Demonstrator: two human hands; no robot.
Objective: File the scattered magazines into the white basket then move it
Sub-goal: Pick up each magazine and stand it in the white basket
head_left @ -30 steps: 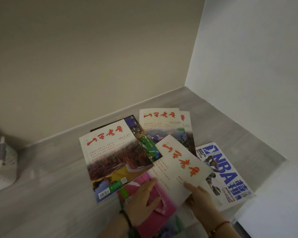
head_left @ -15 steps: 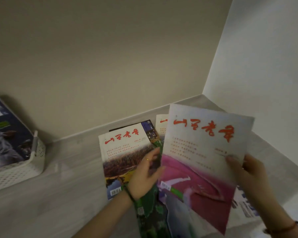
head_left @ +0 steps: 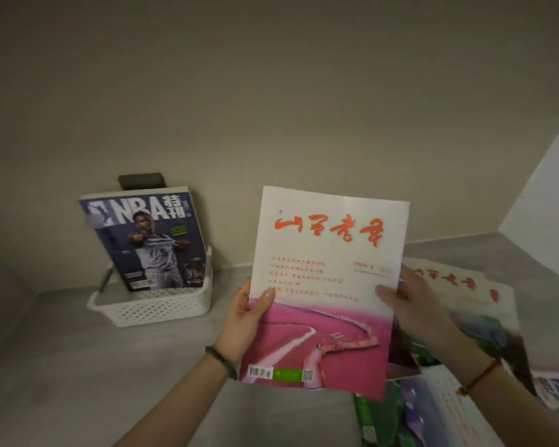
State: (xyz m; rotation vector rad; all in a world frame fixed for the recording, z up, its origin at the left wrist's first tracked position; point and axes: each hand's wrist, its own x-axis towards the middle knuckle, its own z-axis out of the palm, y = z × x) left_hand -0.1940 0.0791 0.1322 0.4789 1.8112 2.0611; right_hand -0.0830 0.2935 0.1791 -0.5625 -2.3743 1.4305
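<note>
Two hands carry one cover upright above the bench [head_left: 78, 366]. The left hand [head_left: 246, 314] pinches the lower left edge of the held magazine [head_left: 323, 285], thumb flat on the cover and the other fingers hidden behind it. The right hand [head_left: 410, 304] grips the right edge; it is blurred, so I cannot tell how its fingers [head_left: 384, 290] lie behind the page.

The held magazine hangs in the air between the white basket [head_left: 162, 308] on the left and the scattered magazines [head_left: 459, 291], which lie overlapped on the right. The white basket stands by the wall [head_left: 271, 91], apart from the held magazine. An NBA magazine [head_left: 149, 243] stands in it, tilted back.

I judge three risks from here:

- **Flopping:** the thin, limp cover may fold over once one hand lets go, so its lower edge could catch the basket rim instead of dropping inside.
- **Tipping or sliding:** the light basket, loaded tall at the back, may tip or slide if pushed during insertion.
- **Wrong slot:** the leaning NBA magazine leaves a narrow slot in front, and a magazine set in at an angle could land outside the basket.
</note>
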